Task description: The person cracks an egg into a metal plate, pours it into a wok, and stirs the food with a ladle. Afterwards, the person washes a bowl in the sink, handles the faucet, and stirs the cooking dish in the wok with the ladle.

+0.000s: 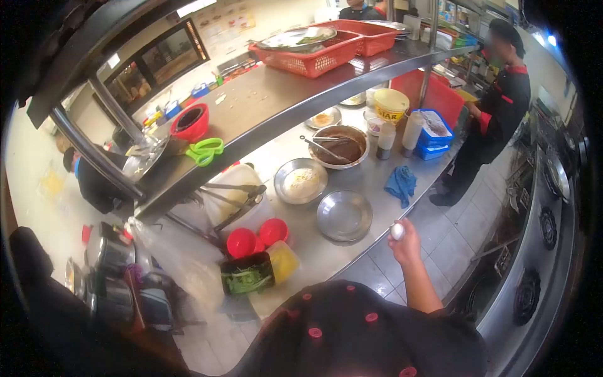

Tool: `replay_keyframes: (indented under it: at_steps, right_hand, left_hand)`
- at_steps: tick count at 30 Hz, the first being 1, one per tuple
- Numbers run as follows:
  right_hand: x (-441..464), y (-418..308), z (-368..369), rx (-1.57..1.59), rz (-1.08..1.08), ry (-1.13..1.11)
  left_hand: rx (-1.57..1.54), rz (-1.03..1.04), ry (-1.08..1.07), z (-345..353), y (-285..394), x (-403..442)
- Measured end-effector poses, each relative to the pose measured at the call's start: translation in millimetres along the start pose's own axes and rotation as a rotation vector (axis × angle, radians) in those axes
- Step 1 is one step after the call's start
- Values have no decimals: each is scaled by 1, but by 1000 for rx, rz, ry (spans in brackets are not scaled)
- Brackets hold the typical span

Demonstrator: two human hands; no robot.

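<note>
My right hand [409, 245] is closed around a white egg [397, 232], held just off the counter's front edge. Nearest to it on the counter are a shiny round metal plate [344, 215] and a crumpled blue cloth [401, 185]. Behind that plate sits another metal dish [301, 181] with pale, crumbly food in it. Farther back is a metal bowl of dark brown sauce [355, 151] with utensils resting in it. No part of my left hand shows.
Red cups [242, 242], a black container of cut greens [248, 279] and squeeze bottles [411, 134] stand on the counter. Above it runs a metal shelf [251, 103] with red baskets [308, 63] and green scissors [205, 151]. A co-worker [502, 94] stands at right, near stove burners [527, 297].
</note>
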State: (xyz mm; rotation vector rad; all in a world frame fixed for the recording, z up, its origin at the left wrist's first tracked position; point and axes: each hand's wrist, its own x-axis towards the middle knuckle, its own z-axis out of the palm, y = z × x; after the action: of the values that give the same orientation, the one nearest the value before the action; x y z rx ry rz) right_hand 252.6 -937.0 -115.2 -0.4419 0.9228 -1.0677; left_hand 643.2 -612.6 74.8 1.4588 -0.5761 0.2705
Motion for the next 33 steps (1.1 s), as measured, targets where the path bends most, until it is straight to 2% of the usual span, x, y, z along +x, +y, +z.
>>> replay_keyframes:
  at_steps: [6,8,10,11,13,15,17,19,20,21,23,25,28,31,33]
  right_hand:
    - [23,23,-25,69,12,-123]
    - [24,30,-26,-4,-80,-98]
    - [40,44,-44,-202,-128,-58]
    - [41,39,-46,-417,-165,-68]
    - [49,55,-59,-605,-297,-45]
    - [71,76,-77,-785,-416,-33]
    - [63,70,-69,-1059,-519,21]
    - [60,68,-62,-1244,-659,63]
    - [62,68,-65,-1280,-822,29]
    - [61,70,-68,-1331,-838,11]
    - [61,71,-71,-1431,-883,-17]
    - [58,73,-73,-1435,-851,-40]
    - [58,68,-70,-1468,-813,-35]
    - [46,54,-55,-1355,-945,-3]
    - [54,64,-64,-1413,-873,-25]
  left_hand:
    - [-23,93,32,-25,30,32]
    - [-55,161,13,-25,47,57]
    - [-101,221,-44,-11,71,85]
    - [-145,267,-73,-4,84,95]
    - [-293,304,-169,14,101,109]
    - [-458,241,-366,58,107,110]
    - [-622,73,-613,110,93,89]
    - [-707,-231,-870,180,62,30]
    - [-721,-377,-941,208,42,-8]
    - [-727,-527,-1002,237,22,-45]
    - [-675,-959,-980,249,-14,-95]
    - [-612,-1139,-925,249,-29,-127]
    - [-532,-1288,-896,240,-70,-149]
    - [-449,-1291,-957,239,-91,-156]
    - [-391,-1285,-970,247,-88,-157]
